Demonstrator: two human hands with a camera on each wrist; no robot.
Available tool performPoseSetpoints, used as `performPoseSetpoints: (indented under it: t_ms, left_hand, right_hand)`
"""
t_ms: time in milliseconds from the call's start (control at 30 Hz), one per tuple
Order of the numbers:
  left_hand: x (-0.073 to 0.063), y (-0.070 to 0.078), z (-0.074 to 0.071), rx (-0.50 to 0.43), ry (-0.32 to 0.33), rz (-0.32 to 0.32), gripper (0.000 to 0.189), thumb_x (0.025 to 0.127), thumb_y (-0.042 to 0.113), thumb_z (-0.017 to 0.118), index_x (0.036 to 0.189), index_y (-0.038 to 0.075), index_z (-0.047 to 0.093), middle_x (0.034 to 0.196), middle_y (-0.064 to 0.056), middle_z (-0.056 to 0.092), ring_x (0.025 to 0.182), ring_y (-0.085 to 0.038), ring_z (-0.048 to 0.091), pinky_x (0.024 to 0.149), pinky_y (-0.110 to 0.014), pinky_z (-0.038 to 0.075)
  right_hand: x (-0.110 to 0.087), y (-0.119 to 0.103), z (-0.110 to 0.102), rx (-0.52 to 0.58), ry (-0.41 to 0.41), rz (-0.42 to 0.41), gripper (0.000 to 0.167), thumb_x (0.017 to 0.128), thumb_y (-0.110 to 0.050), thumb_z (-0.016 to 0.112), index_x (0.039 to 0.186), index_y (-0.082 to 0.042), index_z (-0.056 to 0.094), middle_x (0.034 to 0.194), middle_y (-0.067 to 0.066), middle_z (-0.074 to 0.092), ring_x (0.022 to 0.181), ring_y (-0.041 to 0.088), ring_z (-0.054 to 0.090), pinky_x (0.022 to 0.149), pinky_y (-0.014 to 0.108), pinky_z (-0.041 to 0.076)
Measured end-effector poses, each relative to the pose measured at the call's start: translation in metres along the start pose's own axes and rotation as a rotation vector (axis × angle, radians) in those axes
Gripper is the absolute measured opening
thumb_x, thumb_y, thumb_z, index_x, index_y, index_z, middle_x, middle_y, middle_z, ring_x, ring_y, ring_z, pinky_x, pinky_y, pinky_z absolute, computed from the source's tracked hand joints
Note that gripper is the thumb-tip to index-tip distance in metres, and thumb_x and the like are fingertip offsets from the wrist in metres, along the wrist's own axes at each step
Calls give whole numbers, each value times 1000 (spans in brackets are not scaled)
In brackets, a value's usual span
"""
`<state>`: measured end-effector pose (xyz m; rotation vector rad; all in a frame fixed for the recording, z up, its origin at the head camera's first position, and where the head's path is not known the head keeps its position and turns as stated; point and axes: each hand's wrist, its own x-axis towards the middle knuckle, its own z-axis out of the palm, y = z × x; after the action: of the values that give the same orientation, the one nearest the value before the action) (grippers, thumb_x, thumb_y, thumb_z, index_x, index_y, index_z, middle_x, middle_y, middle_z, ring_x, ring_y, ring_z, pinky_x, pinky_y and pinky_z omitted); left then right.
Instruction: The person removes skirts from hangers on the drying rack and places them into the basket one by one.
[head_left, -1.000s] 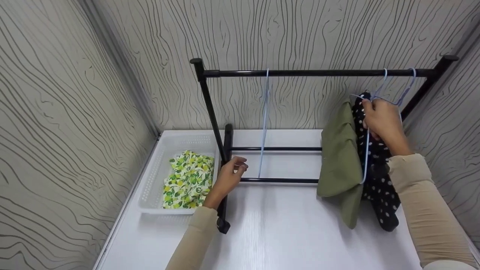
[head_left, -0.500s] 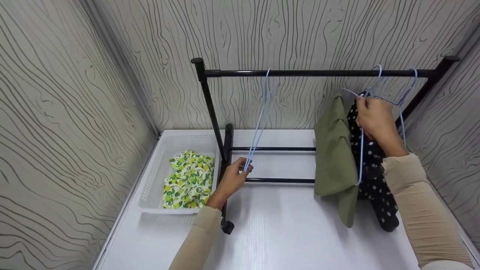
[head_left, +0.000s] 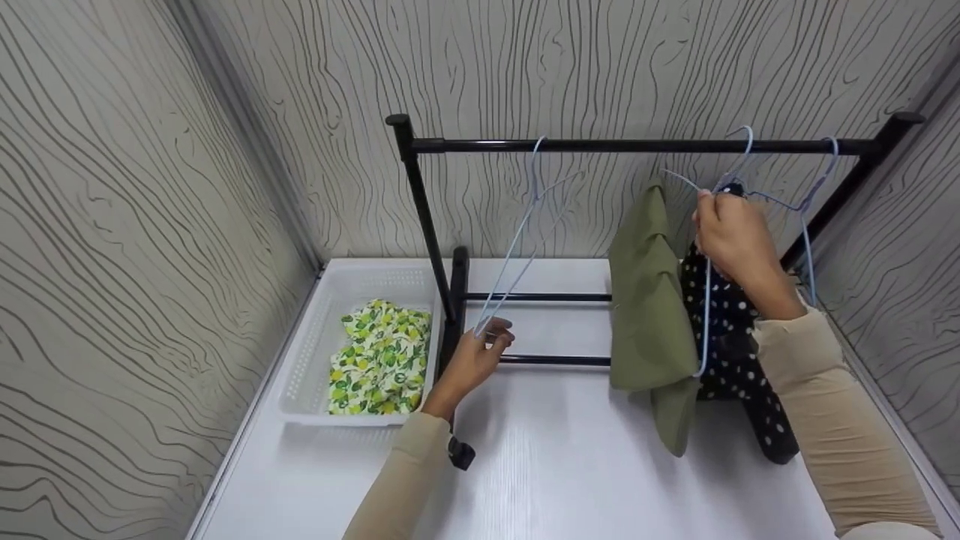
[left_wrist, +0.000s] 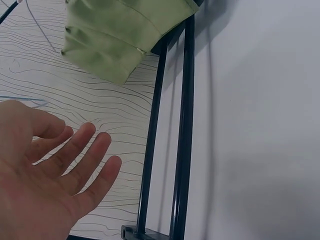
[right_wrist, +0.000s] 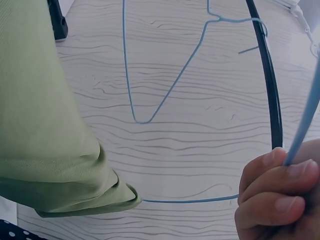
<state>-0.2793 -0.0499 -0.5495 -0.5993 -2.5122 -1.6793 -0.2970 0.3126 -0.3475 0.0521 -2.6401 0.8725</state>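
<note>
My right hand (head_left: 739, 236) grips the light-blue hanger (head_left: 706, 315) just below its hook, which rises slightly above the rail. An olive-green garment (head_left: 652, 300) hangs on that hanger's left side; its exact kind is unclear. Behind it, partly hidden, a black garment with white dots (head_left: 769, 427) hangs at the right end. My left hand (head_left: 476, 360) touches the lower corner of a bare light-blue hanger (head_left: 507, 262), which hangs turned on the rail's left part. In the left wrist view the left fingers (left_wrist: 87, 175) are spread and loosely bent, without a visible grip.
A black clothes rack (head_left: 600, 146) stands on the white table (head_left: 562, 465), with two lower bars. Left of it sits a white perforated basket (head_left: 300, 375) holding a lemon-print cloth (head_left: 382, 360). Wood-patterned walls (head_left: 225, 225) enclose the left, back and right.
My right hand has slid the hanger with the olive-green garment leftward along the rail. My left hand has moved right and met the bare hanger, whose lower end has swung left toward me.
</note>
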Motion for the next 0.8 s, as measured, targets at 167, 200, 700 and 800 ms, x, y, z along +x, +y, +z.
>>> performPoseSetpoints:
  t_ms: [167, 200, 700, 800]
  left_hand:
    - [2, 1, 5, 50, -5, -11, 22, 106, 2, 56, 124, -1, 67, 107, -15, 77, 99, -28, 74, 84, -30, 58]
    - [2, 1, 5, 52, -8, -18, 22, 106, 2, 56, 125, 0, 67, 108, -14, 77, 100, -27, 74, 84, -31, 58]
    - [7, 2, 23, -23, -37, -107, 25, 109, 7, 54, 131, 5, 66, 114, -10, 76, 105, -21, 74, 85, -28, 58]
    - [8, 2, 26, -41, -35, -116, 25, 109, 6, 54, 132, 4, 66, 115, -11, 75, 106, -22, 74, 87, -30, 59]
  right_hand:
    - [-3, -10, 2, -10, 1, -12, 69, 115, -48, 20, 94, 1, 63, 56, 4, 57, 33, 16, 43, 33, 33, 37]
    - [-4, -12, 3, -8, 2, -14, 68, 116, -48, 20, 94, 1, 63, 56, 4, 57, 33, 16, 43, 33, 33, 36]
    - [-12, -32, 13, 60, 36, -43, 60, 116, -40, 30, 86, 1, 62, 56, 5, 56, 30, 11, 42, 29, 29, 36]
    - [-13, -37, 14, 64, 30, -51, 61, 117, -39, 29, 87, 2, 63, 55, 6, 57, 27, 11, 43, 28, 31, 37]
